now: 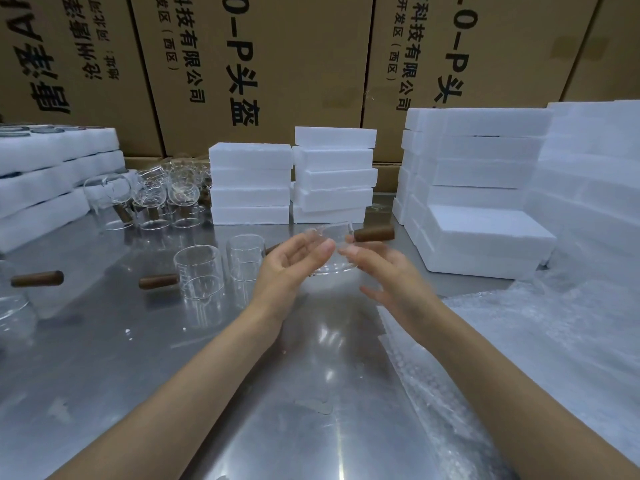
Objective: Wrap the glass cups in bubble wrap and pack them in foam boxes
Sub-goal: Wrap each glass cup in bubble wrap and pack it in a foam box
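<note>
A clear glass cup (337, 237) with a brown wooden handle (374, 234) is held just above the steel table (173, 358) at the centre. My left hand (289, 268) holds it from the left, thumb on the near side and fingers behind the glass. My right hand (391, 277) is blurred, its straight fingertips touching the cup's right side below the handle. Bubble wrap (526, 341) lies spread on the table to the right, under my right forearm. White foam boxes stand in stacks behind the cup (249, 181) (332, 174) and to the right (481, 202).
Two more glass cups (199, 271) (246, 258) stand left of my hands, and several cluster at the back left (156, 195). Foam trays (45, 174) are piled at the far left. Printed cardboard cartons (249, 64) wall off the back.
</note>
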A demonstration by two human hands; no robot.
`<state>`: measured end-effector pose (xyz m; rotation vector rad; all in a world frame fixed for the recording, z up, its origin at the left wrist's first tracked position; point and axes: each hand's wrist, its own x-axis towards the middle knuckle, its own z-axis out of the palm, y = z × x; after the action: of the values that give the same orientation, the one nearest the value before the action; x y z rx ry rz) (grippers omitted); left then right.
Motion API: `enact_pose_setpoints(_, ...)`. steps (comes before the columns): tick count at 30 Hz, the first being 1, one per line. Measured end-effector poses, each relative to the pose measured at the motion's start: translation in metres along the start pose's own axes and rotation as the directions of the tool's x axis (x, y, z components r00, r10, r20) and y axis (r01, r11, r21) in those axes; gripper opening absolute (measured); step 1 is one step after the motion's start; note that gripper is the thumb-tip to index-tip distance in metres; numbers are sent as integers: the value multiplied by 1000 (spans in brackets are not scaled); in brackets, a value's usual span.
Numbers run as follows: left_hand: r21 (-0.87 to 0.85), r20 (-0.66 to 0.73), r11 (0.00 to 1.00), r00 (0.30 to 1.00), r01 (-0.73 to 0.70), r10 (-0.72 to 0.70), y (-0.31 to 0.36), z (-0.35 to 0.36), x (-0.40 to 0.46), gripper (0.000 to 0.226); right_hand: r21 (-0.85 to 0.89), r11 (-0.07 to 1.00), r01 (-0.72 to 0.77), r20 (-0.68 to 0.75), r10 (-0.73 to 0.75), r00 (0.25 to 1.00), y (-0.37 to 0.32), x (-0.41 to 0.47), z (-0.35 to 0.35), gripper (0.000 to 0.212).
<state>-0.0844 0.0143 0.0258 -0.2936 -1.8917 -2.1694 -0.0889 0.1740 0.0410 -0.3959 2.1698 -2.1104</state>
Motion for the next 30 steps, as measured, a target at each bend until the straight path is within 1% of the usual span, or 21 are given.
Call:
enact_pose_setpoints(2,-4,-58,1000,998,-3,3,-1,-2,0,54,-1,999,32,-121,-32,992,-3,1,-4,33)
enact_pose_setpoints(4,31,-60,1000,998,-2,4,0,-2,-1,48,-75,995,63,-251,-80,965,-5,2,-10,30)
enact_pose_setpoints(6,88,-40,996,999,-5,9,-2,-1,-2,54,-173,981,85,-315,-137,939,-6,4,-17,20)
enact_pose_setpoints(8,182,-19,983,1000,-12,15,-5,1,-2,60,-329,940,95,-322,-206,924,-4,7,-22,16)
enact_pose_setpoints(9,240,-7,971,1000,-16,18,-7,1,-2,60,-418,905,78,-315,-225,922,-2,8,-23,16)
enact_pose_setpoints(11,359,20,933,1000,-18,12,-13,2,-2,57,-580,815,8,-294,-218,931,3,10,-24,17)
enact_pose_setpoints(13,433,32,901,999,-9,-5,-18,3,-2,55,-681,729,-68,-283,-176,943,9,11,-25,18)
enact_pose_setpoints(15,471,33,882,999,-3,-14,-21,3,-2,55,-720,685,-111,-287,-148,946,13,13,-26,17)
enact_pose_setpoints(17,488,33,873,999,-6,-11,-23,4,-2,58,-735,664,-138,-295,-130,947,15,14,-27,17)
enact_pose_setpoints(23,533,55,846,998,-1,-34,-26,3,-3,54,-764,618,-184,-288,-71,955,21,17,-26,18)
enact_pose_setpoints(24,538,53,843,998,5,-40,-26,3,-3,58,-773,608,-183,-287,-78,955,20,16,-26,17)
enact_pose_setpoints(27,527,32,850,999,12,-34,-20,5,-6,88,-792,595,-140,-300,-179,937,12,13,-27,16)
enact_pose_setpoints(28,510,26,860,999,5,-21,-17,6,-7,93,-796,592,-124,-310,-224,924,7,12,-28,17)
enact_pose_setpoints(30,472,22,881,1000,-25,17,-12,7,-10,94,-790,605,-101,-324,-271,906,-3,11,-32,20)
